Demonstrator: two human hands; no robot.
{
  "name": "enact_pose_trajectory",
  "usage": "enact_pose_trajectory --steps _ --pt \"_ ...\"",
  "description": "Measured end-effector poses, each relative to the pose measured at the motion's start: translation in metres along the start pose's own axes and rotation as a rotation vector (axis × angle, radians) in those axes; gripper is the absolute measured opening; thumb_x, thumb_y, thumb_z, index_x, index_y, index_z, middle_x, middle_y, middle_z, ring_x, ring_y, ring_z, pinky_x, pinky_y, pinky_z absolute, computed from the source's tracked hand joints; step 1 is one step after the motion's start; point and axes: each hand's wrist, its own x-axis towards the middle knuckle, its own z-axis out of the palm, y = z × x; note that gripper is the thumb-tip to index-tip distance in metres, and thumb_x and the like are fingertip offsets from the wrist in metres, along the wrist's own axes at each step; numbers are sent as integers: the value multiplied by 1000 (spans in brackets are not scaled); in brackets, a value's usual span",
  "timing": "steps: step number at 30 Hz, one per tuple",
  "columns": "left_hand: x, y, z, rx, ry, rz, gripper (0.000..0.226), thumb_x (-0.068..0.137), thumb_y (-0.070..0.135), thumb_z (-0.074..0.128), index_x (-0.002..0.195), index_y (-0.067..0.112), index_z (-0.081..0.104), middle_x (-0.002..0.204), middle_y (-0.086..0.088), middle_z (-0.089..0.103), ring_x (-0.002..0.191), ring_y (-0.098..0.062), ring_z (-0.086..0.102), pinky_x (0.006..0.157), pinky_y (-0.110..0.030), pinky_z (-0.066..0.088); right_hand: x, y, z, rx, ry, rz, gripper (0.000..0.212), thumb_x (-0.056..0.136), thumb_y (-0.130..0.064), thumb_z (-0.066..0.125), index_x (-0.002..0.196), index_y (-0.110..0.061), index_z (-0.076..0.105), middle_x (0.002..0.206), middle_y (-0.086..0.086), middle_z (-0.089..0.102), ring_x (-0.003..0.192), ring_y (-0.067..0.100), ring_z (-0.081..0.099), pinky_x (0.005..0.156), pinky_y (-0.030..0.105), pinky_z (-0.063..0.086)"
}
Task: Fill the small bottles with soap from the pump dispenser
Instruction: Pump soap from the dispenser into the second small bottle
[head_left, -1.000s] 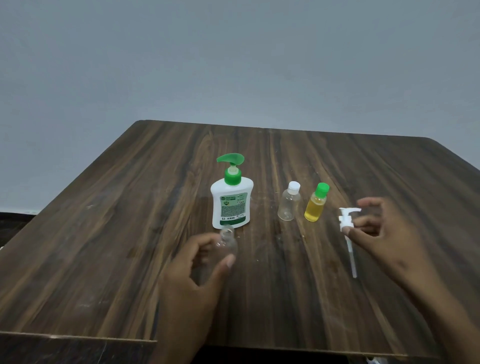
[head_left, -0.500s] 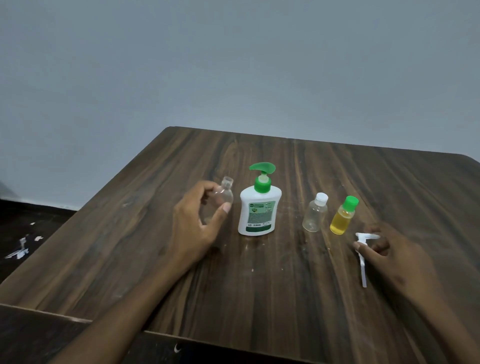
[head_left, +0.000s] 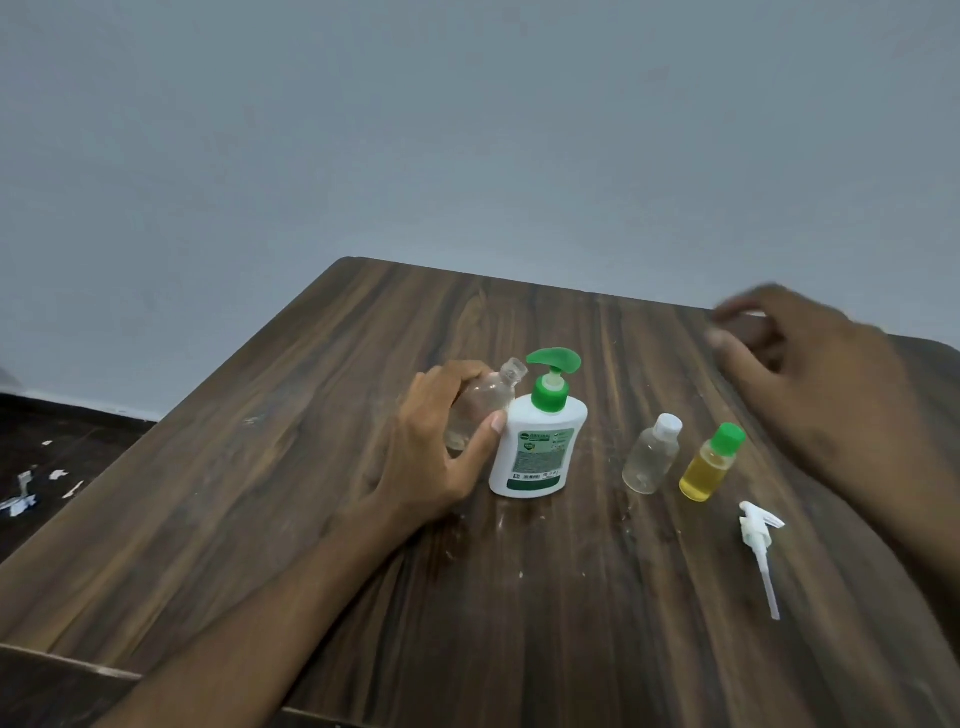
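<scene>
Fingers (head_left: 462, 379) of the left hand (head_left: 431, 447) are wrapping the open clear bottle (head_left: 480, 410), thumb across its front, tilting its uncapped neck under the spout of the pump dispenser (head_left: 540, 441), apparently lining it up to catch soap. Right hand (head_left: 810, 379) is hovering blurred and loosely open, gripping nothing, above the capped clear bottle (head_left: 652, 460), yellow-filled bottle (head_left: 709, 465) and loose white pump (head_left: 758, 545) on the table (head_left: 311, 519).

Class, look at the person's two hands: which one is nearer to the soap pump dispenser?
Left. The left hand, holding an open clear bottle, has its thumb against the soap pump dispenser; the right hand hovers well off to the dispenser's right.
</scene>
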Motion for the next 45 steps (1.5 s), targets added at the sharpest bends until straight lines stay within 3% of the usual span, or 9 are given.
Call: enact_pose_trajectory --steps 6,11,19,22,24,28,35,39,45 --pt "2 -2 1 15 -3 15 34 98 31 65 125 11 67 107 5 67 91 -13 59 79 -45 50 75 -53 51 87 -127 -148 13 96 -37 60 99 -29 69 81 -11 70 81 7 65 70 28 43" --pt "6 -5 2 34 16 1 38 99 33 64 132 14 67 101 6 64 87 -15 59 79 -44 48 98 -67 95 176 -254 -111 16 94 -32 57 88 -26 70 71 -9 74 74 9 70 80 36 58" --pt "11 -4 0 58 -31 2 49 103 34 61 150 21 58 96 3 56 88 -19 53 82 -42 45 103 -75 128 237 -323 62 29 93 -20 50 82 -11 75 67 -3 75 69 18 72 76 46 62" --pt "12 -4 -1 51 -53 -16 51 106 35 55 156 26 49 100 3 55 91 -17 53 83 -35 46 99 -74 133 215 -321 78 32 92 -19 48 83 -6 75 68 1 75 69 23 73 74 46 62" --pt "13 -2 -2 33 -56 -34 51 107 34 53 157 25 48 103 4 53 93 -14 54 85 -22 45 100 -74 135 199 -289 94 33 89 -22 47 86 -2 73 67 3 75 69 25 73 73 47 62" --pt "13 4 -4 8 -69 -49 52 106 31 52 155 17 50 108 2 51 97 -5 54 83 -8 42 96 -78 139 119 -189 89 37 81 -29 43 85 -4 70 70 10 72 71 33 69 67 48 60" --pt "13 8 -10 -44 -15 -99 28 96 32 60 113 10 60 106 4 60 94 -15 61 77 -22 47 92 -78 144 -20 -100 44 26 92 -21 46 82 -10 66 72 4 65 65 24 60 61 36 54" --pt "12 9 -8 -34 7 -80 27 97 32 60 111 9 62 105 3 60 93 -14 61 76 -21 47 91 -76 146 -32 -64 40 24 93 -19 44 81 -10 63 72 4 62 61 21 54 53 31 42" --pt "8 7 -7 -16 28 -70 28 98 29 61 115 8 63 108 5 59 96 -10 61 78 -18 47 92 -78 143 -37 -27 7 25 96 -21 43 82 -11 62 73 3 61 63 20 55 52 31 40"
